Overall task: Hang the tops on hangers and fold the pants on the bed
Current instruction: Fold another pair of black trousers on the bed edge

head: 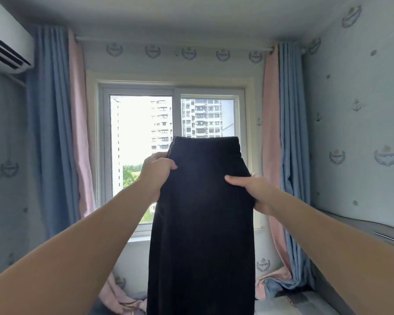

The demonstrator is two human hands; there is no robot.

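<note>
Before the white-framed sliding window (pixel 175 155), I hold a pair of black, soft-looking pants (pixel 202 223) up in the air with both arms stretched forward. My left hand (pixel 156 170) grips the left edge of the pants a little under the waistband, with the thumb on the front of the cloth and the other fingers hidden behind it. My right hand (pixel 251 189) pinches the right edge somewhat lower, also with the thumb lying on the front and the fingers behind. Both hands are closed on the fabric, well apart from each other, one at each side.

The waistband is on top, and it stands in front of the lower part of the window glass. The pants hang straight down between my forearms, and the legs go out of the picture at the bottom, so I cannot tell if they touch anything below.

On each side of the window hang long blue and pink curtains (pixel 55 133), and their ends lie bunched on the surface below. At the top left there is a white air conditioner (pixel 4 42) on the wall. The pale wallpaper (pixel 355 110) on the right wall has small anchor and crest patterns.
</note>
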